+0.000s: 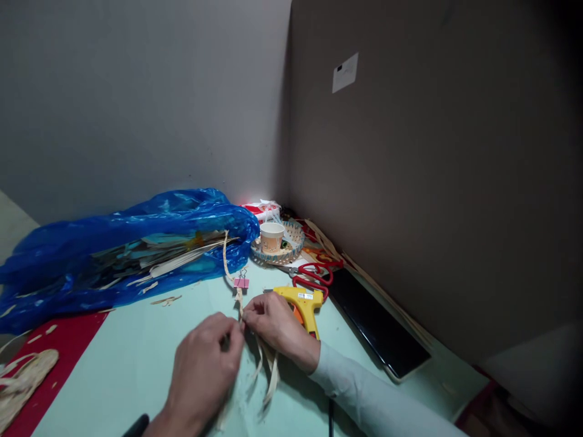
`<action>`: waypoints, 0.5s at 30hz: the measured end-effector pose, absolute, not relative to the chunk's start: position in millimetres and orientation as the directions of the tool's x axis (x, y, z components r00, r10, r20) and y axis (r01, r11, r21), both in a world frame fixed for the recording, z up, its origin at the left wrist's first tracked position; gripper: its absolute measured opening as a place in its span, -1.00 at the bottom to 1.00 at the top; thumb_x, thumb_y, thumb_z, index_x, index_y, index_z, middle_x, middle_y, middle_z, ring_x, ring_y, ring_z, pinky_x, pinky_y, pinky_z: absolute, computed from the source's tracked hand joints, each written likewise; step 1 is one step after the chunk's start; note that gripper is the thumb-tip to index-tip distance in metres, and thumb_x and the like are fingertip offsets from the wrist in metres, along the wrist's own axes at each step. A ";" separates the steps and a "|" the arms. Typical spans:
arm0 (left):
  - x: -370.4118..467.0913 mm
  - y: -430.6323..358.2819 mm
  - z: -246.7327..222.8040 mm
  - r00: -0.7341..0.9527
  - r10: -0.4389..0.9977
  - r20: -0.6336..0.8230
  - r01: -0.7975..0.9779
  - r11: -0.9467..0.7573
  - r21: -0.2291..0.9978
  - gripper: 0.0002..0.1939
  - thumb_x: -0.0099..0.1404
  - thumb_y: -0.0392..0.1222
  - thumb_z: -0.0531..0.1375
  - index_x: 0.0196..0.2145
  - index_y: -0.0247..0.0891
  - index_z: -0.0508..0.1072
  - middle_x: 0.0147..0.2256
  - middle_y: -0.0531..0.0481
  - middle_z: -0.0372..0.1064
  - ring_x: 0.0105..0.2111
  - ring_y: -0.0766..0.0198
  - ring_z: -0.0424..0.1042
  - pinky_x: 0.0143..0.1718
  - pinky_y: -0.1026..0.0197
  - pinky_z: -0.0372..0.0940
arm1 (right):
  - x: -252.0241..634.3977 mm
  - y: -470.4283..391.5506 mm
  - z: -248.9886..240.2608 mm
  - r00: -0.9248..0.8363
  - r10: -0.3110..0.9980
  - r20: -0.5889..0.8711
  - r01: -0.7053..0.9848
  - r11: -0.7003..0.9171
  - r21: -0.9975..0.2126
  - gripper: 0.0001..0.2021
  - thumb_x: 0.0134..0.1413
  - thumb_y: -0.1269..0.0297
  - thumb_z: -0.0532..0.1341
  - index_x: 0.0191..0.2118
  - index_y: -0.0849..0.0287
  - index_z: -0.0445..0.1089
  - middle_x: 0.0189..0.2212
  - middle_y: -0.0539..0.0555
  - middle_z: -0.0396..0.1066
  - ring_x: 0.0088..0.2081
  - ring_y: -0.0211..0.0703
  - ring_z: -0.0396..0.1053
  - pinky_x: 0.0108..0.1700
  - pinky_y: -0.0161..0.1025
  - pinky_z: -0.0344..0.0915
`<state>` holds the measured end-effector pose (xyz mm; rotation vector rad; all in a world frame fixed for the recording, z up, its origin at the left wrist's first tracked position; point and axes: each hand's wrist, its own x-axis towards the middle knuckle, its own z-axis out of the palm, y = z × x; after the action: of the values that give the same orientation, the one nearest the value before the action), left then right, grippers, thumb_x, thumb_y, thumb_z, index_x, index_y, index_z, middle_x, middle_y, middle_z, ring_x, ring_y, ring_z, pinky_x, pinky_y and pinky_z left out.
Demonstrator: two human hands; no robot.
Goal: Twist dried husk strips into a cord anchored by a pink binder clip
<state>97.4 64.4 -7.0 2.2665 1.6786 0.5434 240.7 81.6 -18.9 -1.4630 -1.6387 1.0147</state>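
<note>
A pale braid of flat plant-fibre strips runs down from a pink binder clip on the light green table. My left hand pinches the strips at the braid's lower end. Close against it, my right hand also pinches the strips from the right side. Loose strip ends hang below my right hand, and some are blurred. A finished-looking length of braid curves up beyond the clip. Just behind my right hand lies a yellow glue gun, partly covered by it.
A blue plastic bag full of dried strips lies at the back left. Red-handled scissors, a paper cup in a woven basket and a black phone-like slab are to the right. A woven sandal-shaped piece lies left.
</note>
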 end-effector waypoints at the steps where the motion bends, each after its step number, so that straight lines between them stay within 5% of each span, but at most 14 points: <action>1: 94.1 71.7 -3.4 0.197 0.972 0.127 0.836 -0.234 0.496 -0.72 0.24 -0.16 -0.01 -0.52 -0.18 0.41 -0.41 -0.08 0.46 -0.37 0.08 0.43 -0.30 0.12 0.19 | 240.5 81.0 -18.4 -0.121 0.993 -0.002 0.431 0.051 -0.901 -0.76 -0.06 0.52 0.10 -0.54 0.29 0.51 -0.62 0.01 0.43 -0.55 -0.32 0.25 -0.49 -0.42 0.07; 4: 88.3 89.1 -3.1 0.206 0.979 -0.006 0.631 -0.128 0.765 -0.81 0.19 -0.08 0.08 -0.40 -0.20 0.42 -0.38 -0.05 0.45 -0.35 0.12 0.39 -0.24 0.14 0.20 | 239.9 80.0 -18.0 -0.144 0.990 -0.007 0.418 0.054 -0.907 -0.73 0.02 0.49 0.07 -0.52 0.29 0.51 -0.56 0.04 0.48 -0.54 -0.32 0.26 -0.46 -0.42 0.10; 6: 89.6 94.3 -10.2 0.326 0.934 -0.148 0.408 0.003 0.913 -0.77 0.17 0.01 0.12 -0.42 -0.20 0.36 -0.52 0.05 0.37 -0.49 0.23 0.35 -0.36 0.21 0.21 | 239.6 80.7 -18.8 -0.121 0.993 -0.014 0.450 0.042 -0.892 -0.76 0.03 0.48 0.09 -0.49 0.31 0.50 -0.55 0.05 0.48 -0.52 -0.32 0.26 -0.45 -0.41 0.09; 11: 97.1 95.8 -25.6 0.334 0.892 -0.306 0.268 0.221 0.938 -0.68 0.09 0.11 0.16 -0.49 -0.21 0.29 -0.67 0.22 0.12 -0.75 0.48 -0.13 -0.70 0.36 -0.21 | 240.2 82.4 -18.9 -0.118 0.993 -0.027 0.521 0.039 -0.853 -0.79 0.06 0.45 0.12 -0.47 0.32 0.48 -0.62 0.02 0.39 -0.54 -0.32 0.23 -0.46 -0.39 0.05; 15: 94.4 96.0 -24.5 0.280 0.930 -0.239 0.309 0.148 0.939 -0.71 0.05 0.04 0.21 -0.58 -0.25 0.37 -0.68 0.19 0.12 -0.73 0.45 -0.06 -0.69 0.33 -0.18 | 240.7 74.1 -12.0 -0.167 0.986 0.021 0.613 0.121 -0.781 -0.77 0.10 0.44 0.10 -0.47 0.28 0.47 -0.54 0.09 0.45 -0.43 -0.23 0.32 -0.38 -0.33 0.08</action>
<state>94.4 96.0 -24.5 1.3931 1.2526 0.6769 240.7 74.1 -12.0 -1.5448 -1.8479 0.8682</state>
